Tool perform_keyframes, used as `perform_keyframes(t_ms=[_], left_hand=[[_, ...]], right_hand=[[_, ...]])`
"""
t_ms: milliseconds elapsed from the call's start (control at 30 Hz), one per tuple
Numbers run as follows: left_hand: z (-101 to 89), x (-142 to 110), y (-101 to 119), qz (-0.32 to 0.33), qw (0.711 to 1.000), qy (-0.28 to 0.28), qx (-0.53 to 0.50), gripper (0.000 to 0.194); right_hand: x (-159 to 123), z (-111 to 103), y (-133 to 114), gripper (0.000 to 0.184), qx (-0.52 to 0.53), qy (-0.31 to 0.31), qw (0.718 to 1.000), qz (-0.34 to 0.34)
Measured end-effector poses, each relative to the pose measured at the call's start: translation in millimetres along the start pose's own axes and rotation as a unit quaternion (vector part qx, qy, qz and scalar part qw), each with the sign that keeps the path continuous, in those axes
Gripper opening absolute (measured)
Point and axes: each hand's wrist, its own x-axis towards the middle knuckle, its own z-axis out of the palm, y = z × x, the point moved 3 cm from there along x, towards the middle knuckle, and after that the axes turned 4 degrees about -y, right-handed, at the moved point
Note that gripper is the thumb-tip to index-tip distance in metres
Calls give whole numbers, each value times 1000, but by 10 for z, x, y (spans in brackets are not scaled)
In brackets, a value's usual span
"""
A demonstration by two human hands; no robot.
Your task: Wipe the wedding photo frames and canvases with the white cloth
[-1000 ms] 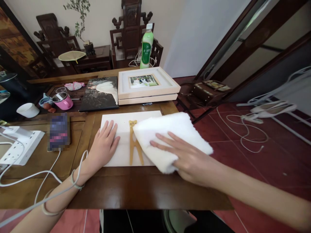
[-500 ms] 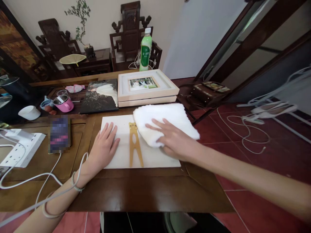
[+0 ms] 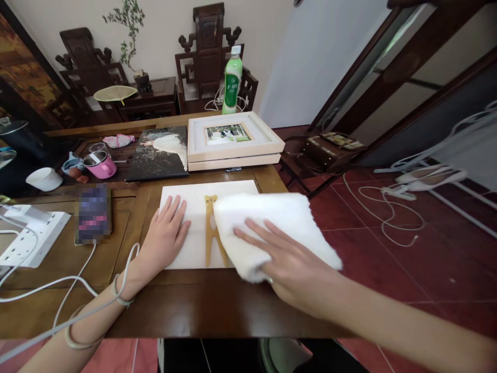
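My left hand lies flat on the left part of a white board, fingers stretched out. Under my right hand is a fluffy white cloth; the fingers rest on top, and the cloth's near edge is bunched by the thumb, which is mostly hidden. The cloth covers the board's right part and hangs past its near edge. Between my hands a yellow wooden piece with an animal-like head and two long legs lies on the board, its right side partly covered by the cloth.
Stacked light wooden picture frames and a dark photo panel lie behind the board. A green bottle stands further back. To the left are a pink mug, a white cup, a phone and a power strip with cables.
My right hand has drawn the white cloth towards me and slightly right, baring the board's far edge and covering part of the yellow piece. My left hand stays in place.
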Motion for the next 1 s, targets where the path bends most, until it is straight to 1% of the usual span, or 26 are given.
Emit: perform_keyframes(t_ms=[33, 100, 167, 267, 333, 400, 467, 567, 667, 733, 800, 867, 1000], left_hand=[[0, 0, -1, 0, 1000, 0, 0, 52], [2, 1, -4, 1, 1000, -1, -1, 52], [3, 3, -5, 3, 1000, -1, -3, 52], [0, 8, -4, 0, 1000, -1, -3, 52], [-1, 11, 1, -2, 1000, -5, 0, 53], [0, 12, 7, -3, 1000, -8, 5, 54], [1, 10, 12, -4, 1000, -8, 9, 54], [1, 6, 12, -6, 1000, -6, 11, 53], [-1, 4, 10, -6, 1000, -10, 10, 52], [-2, 3, 8, -5, 1000, -10, 10, 51], [0, 2, 5, -5, 1000, -9, 11, 51], [6, 1, 2, -5, 1000, -9, 11, 51], [18, -2, -6, -2, 1000, -1, 9, 51]], right_hand=[[125, 11, 105, 33, -3, -37, 999, 11], [396, 6, 291, 38, -8, -88, 995, 47], [656, -12, 420, 42, -16, -112, 990, 90], [922, -10, 468, 46, -30, -120, 984, 125], [971, 26, 399, 45, -37, -129, 983, 125], [906, 79, 250, 39, -37, -150, 982, 110], [750, 116, 34, 31, -27, -157, 984, 79], [445, 90, -346, 21, -3, -120, 993, 15], [203, 24, -632, 23, 19, -102, 994, -42], [144, 5, -691, 22, 32, -109, 992, -60], [185, 15, -621, 19, 37, -117, 991, -55], [313, 49, -449, 20, 39, -133, 990, -37], [723, 94, -11, 38, 13, -170, 985, 27]])
